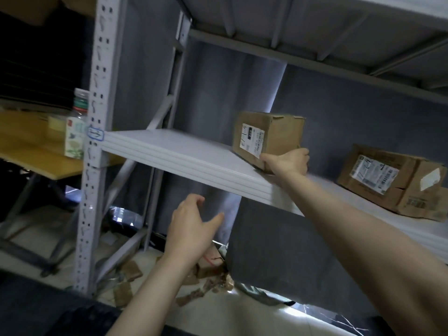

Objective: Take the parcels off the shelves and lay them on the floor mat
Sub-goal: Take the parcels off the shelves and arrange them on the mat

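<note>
The small box (271, 137) sits on the shelf (169, 149) near its front edge; the right hand (288, 162) grips its lower near corner, thumb on the labelled face, fingers curled round the side; right arm extended forward and up; the left hand (191, 221) hovers below the shelf edge, fingers loosely spread, holding nothing; a larger box (388, 180) lies well apart to the right.

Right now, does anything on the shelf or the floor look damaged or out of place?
Yes. Torn brown cardboard scraps lie scattered on the pale floor below the white metal shelf. The larger brown cardboard box at the right looks crumpled, a gap showing in its front.
</note>
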